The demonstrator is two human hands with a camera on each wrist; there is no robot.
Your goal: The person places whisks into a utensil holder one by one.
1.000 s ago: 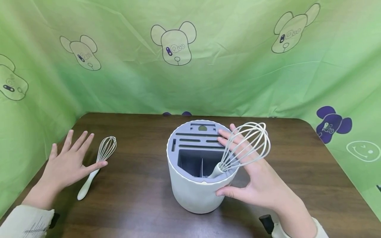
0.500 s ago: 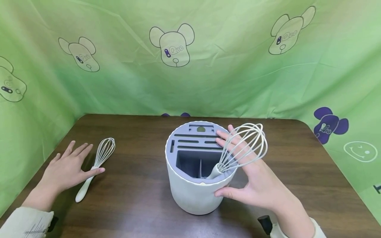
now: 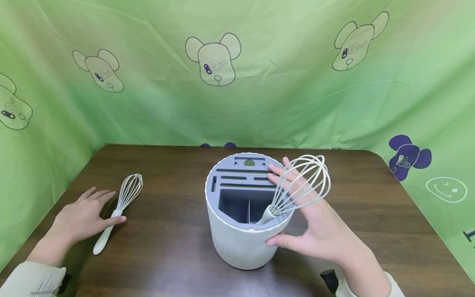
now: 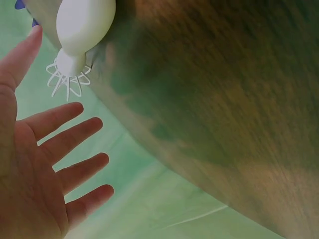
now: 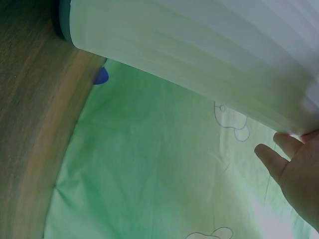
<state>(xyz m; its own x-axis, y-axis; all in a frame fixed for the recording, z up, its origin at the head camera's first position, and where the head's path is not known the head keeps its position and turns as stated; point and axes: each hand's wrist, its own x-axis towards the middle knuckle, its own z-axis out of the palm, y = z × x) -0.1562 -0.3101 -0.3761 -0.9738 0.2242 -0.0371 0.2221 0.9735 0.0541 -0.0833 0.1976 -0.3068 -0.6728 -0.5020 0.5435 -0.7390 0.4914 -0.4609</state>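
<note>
A small white whisk [image 3: 129,192] lies on the table at left, its pale handle [image 3: 103,241] toward me. My left hand [image 3: 79,216] is beside it with fingers spread, the thumb overlapping the handle's top in the head view. In the left wrist view, a gap shows between the left hand [image 4: 37,169] and the whisk handle [image 4: 84,22]. A white utensil holder [image 3: 241,243] with a grey slotted top stands mid-table. A larger whisk [image 3: 302,181] leans out of its right compartment. My right hand [image 3: 320,231] rests against the holder's right side, thumb on the wall, straight fingers over the rim behind the whisk.
The brown wooden table [image 3: 167,264] has rounded far corners. A green curtain [image 3: 156,99] printed with bear heads hangs behind it and along both sides. The holder's top has several narrow slots and an open compartment [image 3: 233,204] with a divider.
My left hand has lowered toward the small whisk, its fingers tilting forward and appearing shorter. My right hand stays at the holder. The whole head view has shifted slightly.
</note>
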